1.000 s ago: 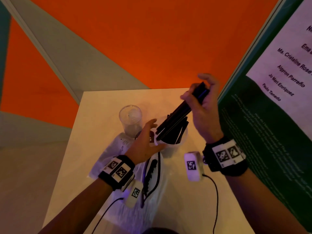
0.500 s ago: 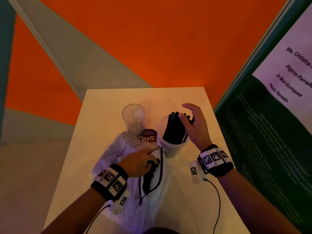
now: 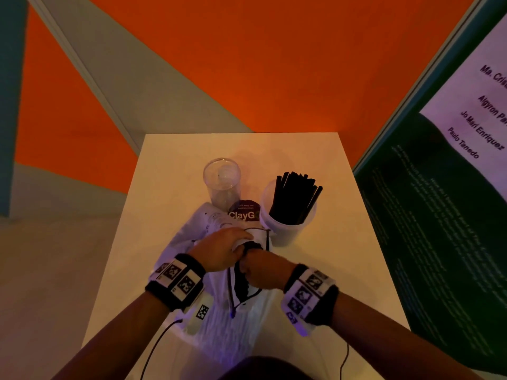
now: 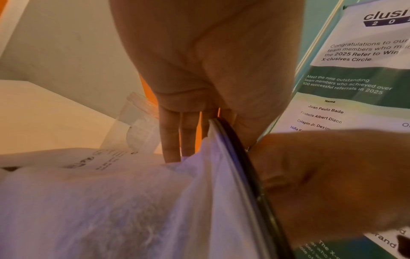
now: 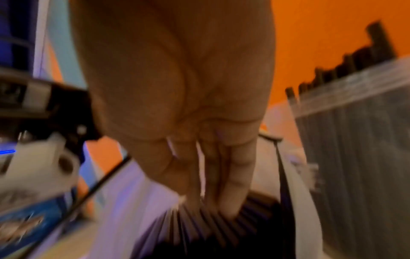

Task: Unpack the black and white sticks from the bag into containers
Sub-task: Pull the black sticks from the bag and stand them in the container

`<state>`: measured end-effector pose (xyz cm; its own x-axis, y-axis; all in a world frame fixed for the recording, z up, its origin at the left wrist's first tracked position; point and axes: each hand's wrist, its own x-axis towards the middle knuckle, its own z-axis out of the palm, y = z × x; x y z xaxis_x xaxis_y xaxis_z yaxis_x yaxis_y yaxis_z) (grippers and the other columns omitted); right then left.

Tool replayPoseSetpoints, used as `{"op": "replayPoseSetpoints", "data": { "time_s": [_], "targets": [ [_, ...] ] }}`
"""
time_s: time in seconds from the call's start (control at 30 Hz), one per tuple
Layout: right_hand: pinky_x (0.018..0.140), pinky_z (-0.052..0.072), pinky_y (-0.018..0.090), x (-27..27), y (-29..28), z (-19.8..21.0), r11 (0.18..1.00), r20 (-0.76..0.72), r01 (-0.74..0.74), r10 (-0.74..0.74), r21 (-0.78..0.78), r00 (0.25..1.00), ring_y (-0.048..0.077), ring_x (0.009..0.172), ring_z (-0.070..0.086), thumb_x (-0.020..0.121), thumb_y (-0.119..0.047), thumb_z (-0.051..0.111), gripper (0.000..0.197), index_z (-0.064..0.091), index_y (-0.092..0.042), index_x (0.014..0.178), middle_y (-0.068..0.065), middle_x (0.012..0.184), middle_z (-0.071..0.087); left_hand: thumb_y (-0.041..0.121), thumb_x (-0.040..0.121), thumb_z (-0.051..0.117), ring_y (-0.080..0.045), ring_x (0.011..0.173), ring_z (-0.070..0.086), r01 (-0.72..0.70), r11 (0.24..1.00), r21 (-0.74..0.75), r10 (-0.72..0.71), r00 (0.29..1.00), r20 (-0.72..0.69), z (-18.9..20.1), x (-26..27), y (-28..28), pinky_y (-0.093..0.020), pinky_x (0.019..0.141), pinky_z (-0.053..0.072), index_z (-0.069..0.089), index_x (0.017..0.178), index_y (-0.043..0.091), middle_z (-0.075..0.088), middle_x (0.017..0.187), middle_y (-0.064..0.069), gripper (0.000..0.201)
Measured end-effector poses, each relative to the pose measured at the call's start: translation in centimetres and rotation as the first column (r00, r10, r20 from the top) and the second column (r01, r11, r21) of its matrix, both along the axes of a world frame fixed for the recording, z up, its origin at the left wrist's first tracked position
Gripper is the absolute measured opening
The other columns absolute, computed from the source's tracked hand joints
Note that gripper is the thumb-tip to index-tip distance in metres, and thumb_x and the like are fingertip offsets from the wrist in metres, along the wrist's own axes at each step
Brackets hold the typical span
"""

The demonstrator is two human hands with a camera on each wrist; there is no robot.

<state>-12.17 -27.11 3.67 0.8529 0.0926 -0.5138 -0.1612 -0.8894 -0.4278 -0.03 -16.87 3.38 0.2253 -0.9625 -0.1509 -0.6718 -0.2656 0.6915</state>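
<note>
A white bag (image 3: 219,319) with a black zip rim lies on the table (image 3: 170,215), its mouth facing the cups. My left hand (image 3: 222,249) pinches the rim at the mouth; in the left wrist view the rim (image 4: 233,157) passes between thumb and fingers. My right hand (image 3: 263,272) reaches into the mouth. In the blurred right wrist view its straight fingers (image 5: 230,184) touch the ends of dark sticks (image 5: 221,227) inside. A white cup (image 3: 285,234) at right holds several black sticks (image 3: 295,198). Left of it stands a clear cup (image 3: 222,174), empty.
A green poster board (image 3: 439,215) stands close along the table's right edge. Orange and grey walls lie beyond the far edge. A round ClayG label (image 3: 244,213) sits on the bag between the cups. Cables hang from both wrist bands near the front edge.
My right hand dropped its bundle of black sticks into the white cup and came back to the bag's mouth. My left hand left the cup and took the bag's rim.
</note>
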Motion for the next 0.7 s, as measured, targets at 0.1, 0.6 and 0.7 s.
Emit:
{"op": "replayPoseSetpoints", "data": {
  "time_s": [0.1,0.6,0.7],
  "targets": [
    [0.111,0.026,0.041,1.3,1.9,-2.8,0.980,0.009,0.057,-0.056,-0.189,0.998,0.034,0.134,0.036,0.103,-0.017,0.029,0.042,0.039,0.001,0.139,0.022,0.144,0.040,0.009,0.092,0.052,-0.017,0.118,0.052,-0.019,1.000,0.006,0.019,1.000,-0.012,-0.1,0.0,0.1,-0.024,0.097,0.039,0.057,0.126,0.015,0.057,0.130,-0.003,0.035],
    [0.110,0.036,0.041,3.1,3.5,-4.2,0.892,-0.131,0.227,-0.299,-0.391,0.945,0.032,0.133,0.037,0.102,-0.021,0.032,0.049,0.023,0.000,0.145,0.019,0.146,0.032,0.011,0.092,0.053,-0.014,0.113,0.053,0.000,0.999,-0.049,0.000,1.000,-0.005,-0.3,0.2,0.2,-0.019,0.090,0.037,0.058,0.124,0.015,0.058,0.127,-0.002,0.033],
    [0.110,0.035,0.042,3.1,3.3,-4.1,0.895,-0.129,0.249,-0.315,-0.371,0.940,0.034,0.133,0.038,0.102,-0.022,0.032,0.051,0.021,0.000,0.146,0.020,0.147,0.031,0.013,0.093,0.053,-0.013,0.112,0.053,-0.001,0.999,-0.052,0.001,1.000,0.006,-0.2,0.1,0.2,-0.019,0.089,0.036,0.058,0.124,0.016,0.058,0.126,-0.001,0.032]
  ]
}}
